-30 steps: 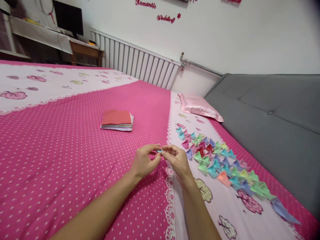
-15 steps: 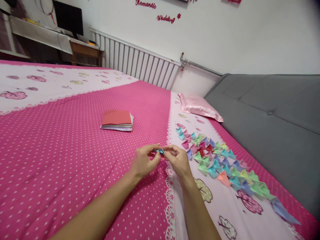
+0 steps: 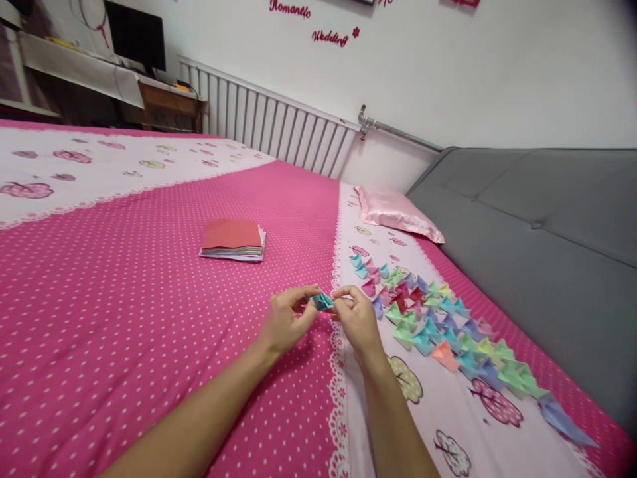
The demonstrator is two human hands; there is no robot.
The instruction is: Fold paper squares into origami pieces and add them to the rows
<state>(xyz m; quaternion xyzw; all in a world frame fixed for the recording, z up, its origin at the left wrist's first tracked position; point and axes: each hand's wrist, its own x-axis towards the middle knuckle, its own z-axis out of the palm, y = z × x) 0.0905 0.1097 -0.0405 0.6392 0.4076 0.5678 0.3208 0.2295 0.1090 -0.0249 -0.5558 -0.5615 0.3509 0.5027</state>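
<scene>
My left hand (image 3: 286, 320) and my right hand (image 3: 355, 317) meet just above the pink dotted bedspread (image 3: 124, 285), pinching a small folded teal paper piece (image 3: 322, 301) between their fingertips. To the right of my right hand, several small folded paper shapes (image 3: 438, 325) in teal, green, pink, purple and orange lie in rows on the sheet's white border. A stack of coloured paper sheets (image 3: 233, 239) with a red one on top lies farther off, beyond my left hand.
A shiny pink pillow (image 3: 395, 212) lies at the head of the bed beside the grey padded headboard (image 3: 537, 232). A white radiator (image 3: 269, 126) runs along the far wall, and a desk with a dark monitor (image 3: 137, 36) stands at the back left.
My hands have drawn slightly apart and the teal paper piece between them has opened out, showing more of it than before.
</scene>
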